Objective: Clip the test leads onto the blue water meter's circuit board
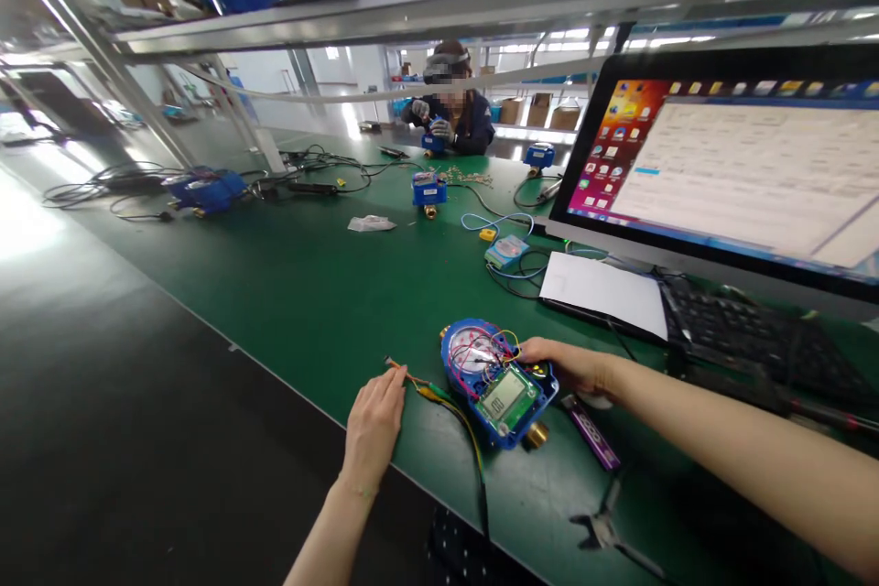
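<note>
A blue water meter [499, 403] lies open on the green bench, its circuit board, lit display, round dial and loose coloured wires showing. At its right edge my right hand [573, 368] grips the housing; most of its fingers are hidden. Left of the meter, my left hand [376, 412] rests near the bench edge, fingers together, closed on the thin end of a test lead [473, 439]. Yellow and green clips [431, 393] sit on that lead beside the fingertips. Just right of the meter is a purple battery [591, 435], and cutting pliers [604, 531] lie closer to me.
To the right stand a monitor [748, 174], a keyboard [762, 330] and white paper [601, 293]. A small light-blue box [506, 251] with cables lies beyond the meter. More blue meters [429, 190] are farther back. Across the bench a gloved person [457, 110] works. A shelf [412, 14] spans overhead.
</note>
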A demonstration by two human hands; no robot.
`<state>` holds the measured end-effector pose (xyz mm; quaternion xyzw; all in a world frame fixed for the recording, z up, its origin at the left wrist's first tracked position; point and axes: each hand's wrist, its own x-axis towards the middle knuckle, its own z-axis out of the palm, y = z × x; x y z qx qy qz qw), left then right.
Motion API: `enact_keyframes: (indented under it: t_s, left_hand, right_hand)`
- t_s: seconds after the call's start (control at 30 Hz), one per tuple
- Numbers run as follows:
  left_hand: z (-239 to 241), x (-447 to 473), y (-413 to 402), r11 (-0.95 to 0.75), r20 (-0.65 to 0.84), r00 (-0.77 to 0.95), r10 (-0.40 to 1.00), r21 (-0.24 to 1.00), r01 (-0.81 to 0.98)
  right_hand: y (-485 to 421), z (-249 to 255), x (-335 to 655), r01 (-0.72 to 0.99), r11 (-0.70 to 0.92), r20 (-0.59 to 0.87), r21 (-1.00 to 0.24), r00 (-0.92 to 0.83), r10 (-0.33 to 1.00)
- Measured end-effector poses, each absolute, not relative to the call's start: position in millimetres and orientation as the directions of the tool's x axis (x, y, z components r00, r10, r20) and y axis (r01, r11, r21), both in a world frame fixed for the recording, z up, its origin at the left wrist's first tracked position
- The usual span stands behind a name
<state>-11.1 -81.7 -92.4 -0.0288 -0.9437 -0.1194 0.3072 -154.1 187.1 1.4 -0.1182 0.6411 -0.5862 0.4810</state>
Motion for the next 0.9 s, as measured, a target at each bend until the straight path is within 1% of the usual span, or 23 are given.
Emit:
enact_keyframes:
  t_s: [0.03, 0.1, 0.17, 0.2, 0.33, 0.4, 0.5, 0.6, 0.67, 0.73, 0.83, 0.9]
  left_hand:
    - [-91, -13, -82, 0.955, 0.588, -0.808, -0.041, 0.262, 0.142]
    - [-88, -17, -82, 0.904, 0.554, -0.822, -0.131, 0.407, 0.131]
    - [-87, -20, -83, 0.844, 0.486, -0.841, -0.239, 0.532, 0.067]
    - [-87, -21, -83, 0.823, 0.455, -0.844, -0.283, 0.567, 0.030]
    - [-87, -24, -86, 0.814, 0.395, -0.843, -0.366, 0.575, -0.084]
    - [-87, -25, -86, 0.809, 0.372, -0.855, -0.360, 0.582, -0.087]
    - [-87, -33, -84, 0.787, 0.337, -0.899, -0.281, 0.617, -0.015]
    - [-85, -43, -81, 0.723, 0.302, -0.926, -0.228, 0.689, 0.047]
    - [-79, -46, -79, 0.662, 0.299, -0.922, -0.246, 0.747, 0.066]
    - [-67, -42, -74, 0.598, 0.327, -0.898, -0.295, 0.796, 0.093]
    - [-38, -27, -58, 0.525, 0.399, -0.841, -0.365, 0.834, 0.168]
    - [-16, -16, -43, 0.426, 0.424, -0.815, -0.395, 0.870, 0.247]
  right_hand:
    - [187, 5, -156, 0.414, 0.312, -0.496, -0.855, -0.479, -0.724]
    - [187, 12, -161, 0.398, 0.345, -0.510, -0.850, -0.457, -0.729]
    - [188, 15, -164, 0.356, 0.355, -0.498, -0.864, -0.500, -0.709]
    - [189, 15, -165, 0.331, 0.361, -0.488, -0.872, -0.533, -0.691]
    - [197, 11, -165, 0.241, 0.387, -0.446, -0.890, -0.639, -0.627]
    - [201, 7, -165, 0.198, 0.390, -0.414, -0.899, -0.674, -0.611]
    - [206, 1, -164, 0.151, 0.392, -0.374, -0.907, -0.715, -0.590]
    - [208, -5, -164, 0.116, 0.400, -0.346, -0.909, -0.748, -0.567]
    - [209, -7, -162, 0.076, 0.411, -0.315, -0.908, -0.771, -0.553]
    - [210, -8, -160, 0.020, 0.423, -0.272, -0.906, -0.794, -0.543]
    - [209, -4, -152, -0.077, 0.446, -0.196, -0.892, -0.821, -0.535]
    - [206, 1, -146, -0.142, 0.472, -0.158, -0.870, -0.827, -0.540]
